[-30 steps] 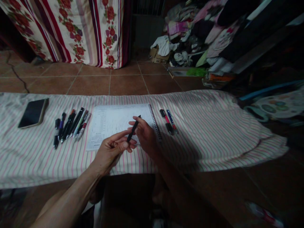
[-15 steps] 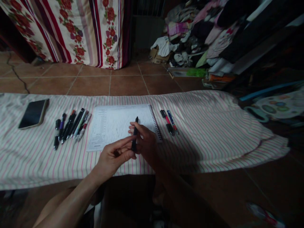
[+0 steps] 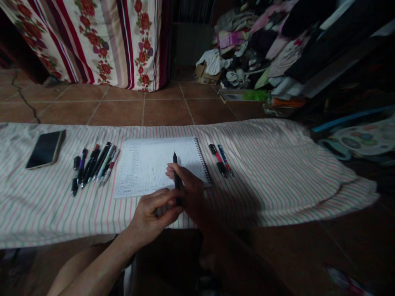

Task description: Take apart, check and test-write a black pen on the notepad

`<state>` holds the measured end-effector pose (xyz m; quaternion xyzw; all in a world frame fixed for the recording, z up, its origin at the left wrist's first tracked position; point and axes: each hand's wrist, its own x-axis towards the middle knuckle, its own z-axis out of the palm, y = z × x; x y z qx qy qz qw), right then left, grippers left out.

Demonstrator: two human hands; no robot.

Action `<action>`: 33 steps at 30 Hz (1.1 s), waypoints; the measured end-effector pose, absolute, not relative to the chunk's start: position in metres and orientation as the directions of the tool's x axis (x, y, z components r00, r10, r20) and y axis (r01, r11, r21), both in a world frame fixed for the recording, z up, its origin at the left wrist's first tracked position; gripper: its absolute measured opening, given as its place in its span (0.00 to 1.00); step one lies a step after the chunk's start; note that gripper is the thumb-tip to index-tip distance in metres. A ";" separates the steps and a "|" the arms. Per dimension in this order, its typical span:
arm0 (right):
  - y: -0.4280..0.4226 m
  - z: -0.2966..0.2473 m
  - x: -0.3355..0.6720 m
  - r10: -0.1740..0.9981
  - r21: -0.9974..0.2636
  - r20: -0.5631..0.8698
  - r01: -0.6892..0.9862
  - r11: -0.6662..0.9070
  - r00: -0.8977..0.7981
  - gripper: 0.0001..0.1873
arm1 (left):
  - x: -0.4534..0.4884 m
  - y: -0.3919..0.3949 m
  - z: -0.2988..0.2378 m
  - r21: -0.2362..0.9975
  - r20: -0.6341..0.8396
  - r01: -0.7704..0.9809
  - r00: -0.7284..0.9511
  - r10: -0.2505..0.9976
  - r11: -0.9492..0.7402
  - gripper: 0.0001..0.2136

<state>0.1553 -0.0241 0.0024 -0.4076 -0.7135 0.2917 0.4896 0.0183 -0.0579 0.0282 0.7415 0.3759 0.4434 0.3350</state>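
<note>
A dark pen [image 3: 175, 170] is held between my two hands over the near part of a spiral notebook [image 3: 151, 164], its pointed tip facing away from me. My right hand [image 3: 191, 190] is closed around the pen's side. With thumb and fingers, my left hand [image 3: 151, 216] pinches the pen's near end, which is partly hidden by the fingers. Covering much of the notebook's open page are faint pen strokes, and a printed strip runs down its left side.
Left of the notebook lie several pens [image 3: 98, 162] and a loose pen cap [image 3: 76, 163]. A phone [image 3: 46, 149] rests farther left. On the right are a red-and-black pen [image 3: 218, 159] and a blue-and-red pen [image 3: 225, 160]. Striped cloth [image 3: 277, 176] covers the surface.
My left hand has shifted slightly right and nearer to me, its fingers now closer around the pen's near end. The pen's tip has swung a little left.
</note>
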 end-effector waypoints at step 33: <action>-0.009 0.011 0.153 0.956 -0.970 0.208 0.167 0.175 0.207 0.10 | 0.015 -0.097 -0.001 0.424 0.381 0.554 0.609 0.696 -0.717 0.14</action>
